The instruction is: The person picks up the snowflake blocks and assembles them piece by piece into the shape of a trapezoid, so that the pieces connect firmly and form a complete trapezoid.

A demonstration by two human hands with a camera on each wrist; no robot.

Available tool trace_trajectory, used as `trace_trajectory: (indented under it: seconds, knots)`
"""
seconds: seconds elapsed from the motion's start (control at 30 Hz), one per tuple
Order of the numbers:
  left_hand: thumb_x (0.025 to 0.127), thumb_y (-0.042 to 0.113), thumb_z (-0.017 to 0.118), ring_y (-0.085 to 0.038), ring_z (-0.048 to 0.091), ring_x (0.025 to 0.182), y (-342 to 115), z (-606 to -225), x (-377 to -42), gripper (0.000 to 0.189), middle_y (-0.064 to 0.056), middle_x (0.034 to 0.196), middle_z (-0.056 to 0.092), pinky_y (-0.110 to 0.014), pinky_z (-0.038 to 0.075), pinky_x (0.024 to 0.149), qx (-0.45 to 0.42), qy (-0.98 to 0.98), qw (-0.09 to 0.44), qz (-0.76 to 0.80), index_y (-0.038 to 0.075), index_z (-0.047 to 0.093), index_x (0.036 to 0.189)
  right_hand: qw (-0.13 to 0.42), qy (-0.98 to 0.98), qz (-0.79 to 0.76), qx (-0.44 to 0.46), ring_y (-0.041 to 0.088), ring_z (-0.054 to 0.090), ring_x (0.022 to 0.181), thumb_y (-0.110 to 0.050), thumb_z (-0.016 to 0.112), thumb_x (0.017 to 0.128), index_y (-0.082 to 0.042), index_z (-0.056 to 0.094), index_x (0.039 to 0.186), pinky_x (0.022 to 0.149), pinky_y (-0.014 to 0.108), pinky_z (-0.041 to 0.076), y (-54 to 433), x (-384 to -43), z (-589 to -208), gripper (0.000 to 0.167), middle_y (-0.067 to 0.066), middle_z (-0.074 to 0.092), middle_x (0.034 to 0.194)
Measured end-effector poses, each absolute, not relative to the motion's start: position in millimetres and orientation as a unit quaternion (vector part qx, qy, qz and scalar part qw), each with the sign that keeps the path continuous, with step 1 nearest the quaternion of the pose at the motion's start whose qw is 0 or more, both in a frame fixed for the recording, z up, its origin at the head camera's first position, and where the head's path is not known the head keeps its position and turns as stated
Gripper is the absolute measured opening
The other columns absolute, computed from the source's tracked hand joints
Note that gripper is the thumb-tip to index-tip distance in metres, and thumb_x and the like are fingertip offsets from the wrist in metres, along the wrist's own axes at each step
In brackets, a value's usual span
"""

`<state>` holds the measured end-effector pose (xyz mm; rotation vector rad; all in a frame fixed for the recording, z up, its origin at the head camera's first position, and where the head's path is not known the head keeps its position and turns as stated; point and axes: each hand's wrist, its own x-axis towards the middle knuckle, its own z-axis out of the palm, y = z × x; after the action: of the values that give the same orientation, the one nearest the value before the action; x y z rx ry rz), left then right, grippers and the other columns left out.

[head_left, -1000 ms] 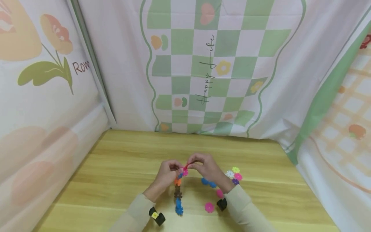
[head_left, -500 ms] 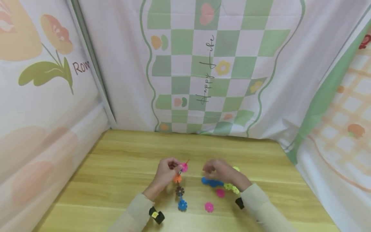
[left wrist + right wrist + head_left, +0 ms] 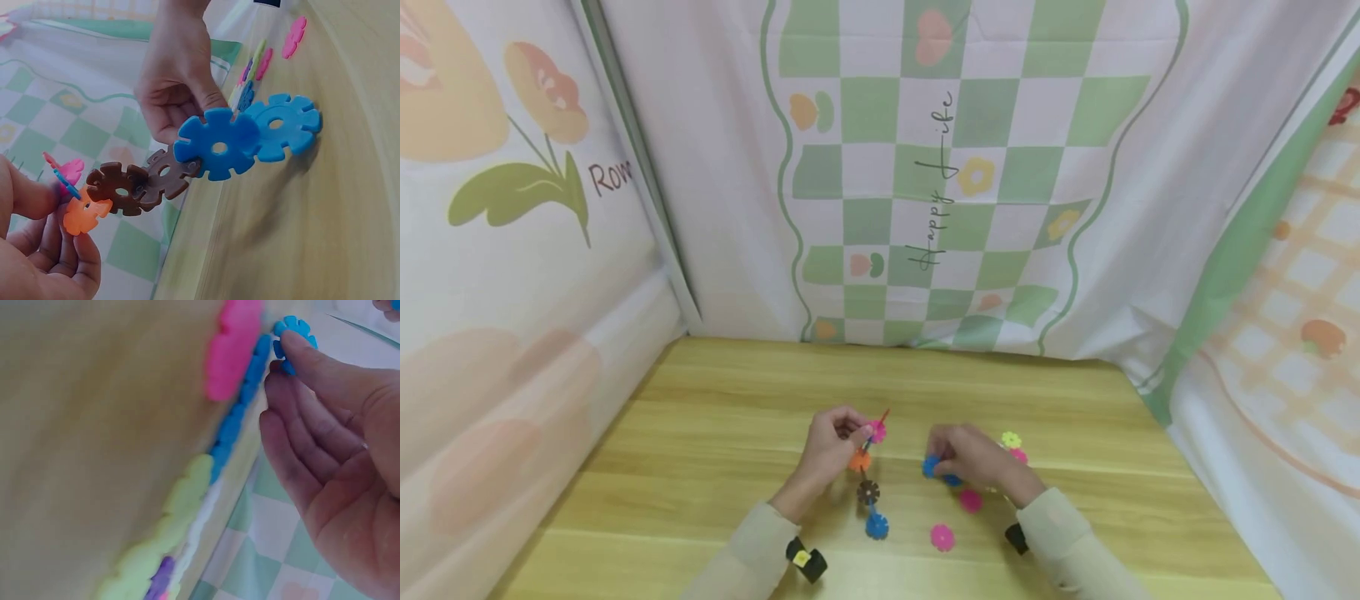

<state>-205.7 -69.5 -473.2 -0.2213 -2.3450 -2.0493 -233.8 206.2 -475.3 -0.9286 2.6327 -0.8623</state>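
My left hand (image 3: 835,446) pinches the upper end of a chain of notched, flower-shaped plastic discs. At that end are a pink disc (image 3: 877,431) with a red disc (image 3: 884,415) edge-on, a thin blue one and an orange disc (image 3: 860,461). Brown discs (image 3: 119,189) and blue discs (image 3: 219,145) hang below, slotted together. My right hand (image 3: 973,454) is low over the table to the right, its thumb and fingertip pinching a loose blue disc (image 3: 294,331). Other blue discs (image 3: 240,406) lie just beside that hand.
Pink discs (image 3: 942,537) lie nearer the front of the wooden table (image 3: 737,383). Yellow discs (image 3: 169,525) and a purple disc (image 3: 160,578) lie by the right forearm. Patterned cloth (image 3: 925,250) hangs behind and at both sides.
My right hand has let go of the red disc at the chain's top, moved right and down, and taken a blue disc. The chain in my left hand has swung slightly.
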Motion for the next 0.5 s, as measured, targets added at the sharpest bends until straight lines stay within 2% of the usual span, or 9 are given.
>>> trace_trajectory:
  seconds: [0.13,0.37,0.5]
  knots:
    - [0.095,-0.001,0.072,-0.016,0.059,0.076,-68.7,-473.6,-206.1,0.007,-0.011,0.088,0.070,-0.018,0.050,0.064,-0.076,-0.740,0.020,-0.668,0.006,0.072,0.093,0.099,0.894,-0.318,-0.301,0.008,0.070,0.083,-0.013,0.075,0.098,-0.013,0.070,0.098,0.075,0.022,0.058,203.1,-239.8,-464.8,0.006,-0.005,0.075,0.091]
    - [0.093,-0.001,0.073,-0.015,0.059,0.075,-68.9,-474.9,-207.2,0.004,-0.013,0.088,0.071,-0.018,0.050,0.063,-0.088,-0.734,0.021,-0.673,0.002,0.071,0.094,0.046,0.877,-0.395,-0.270,0.029,0.075,0.093,-0.017,0.074,0.100,-0.015,0.072,0.104,0.080,0.025,0.061,193.8,-247.6,-437.7,0.005,-0.001,0.077,0.096]
    - [0.093,0.000,0.074,-0.013,0.060,0.074,-70.0,-477.1,-207.6,0.007,-0.009,0.086,0.070,-0.018,0.050,0.062,-0.092,-0.737,0.022,-0.669,0.007,0.071,0.092,0.022,0.864,-0.441,-0.243,0.028,0.076,0.096,-0.021,0.075,0.100,-0.016,0.073,0.107,0.085,0.026,0.061,188.3,-246.6,-426.8,0.009,0.000,0.077,0.100]
